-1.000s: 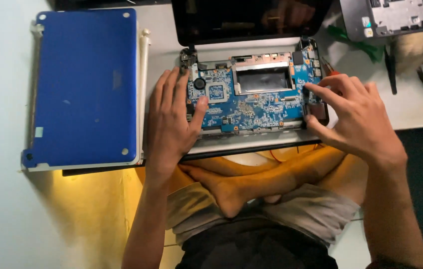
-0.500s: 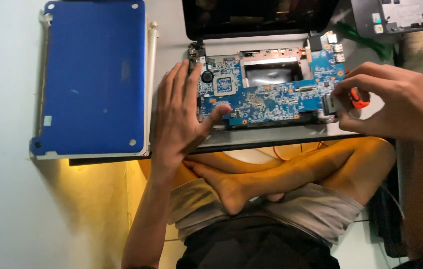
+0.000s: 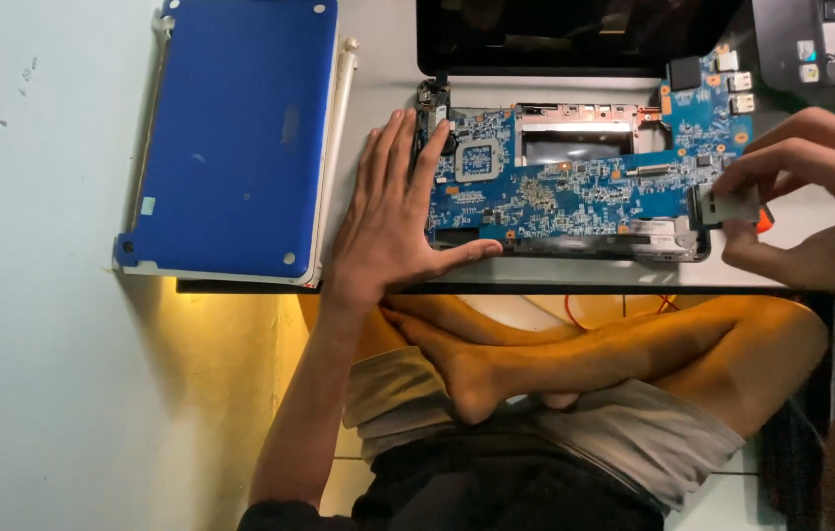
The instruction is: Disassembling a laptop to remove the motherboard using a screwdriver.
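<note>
Left hand (image 3: pixel 393 221) flat on blue circuit board (image 3: pixel 575 182)

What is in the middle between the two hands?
In the head view, the blue circuit board of the opened laptop lies between them. The left hand presses flat on its left end; the right hand pinches a small grey part at its right end.

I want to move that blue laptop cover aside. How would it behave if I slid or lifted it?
The blue cover lies flat on the table, so it should slide, not roll. It looks like a thin shell, probably light and slightly flexible. Its white edge strip may snag.
</note>
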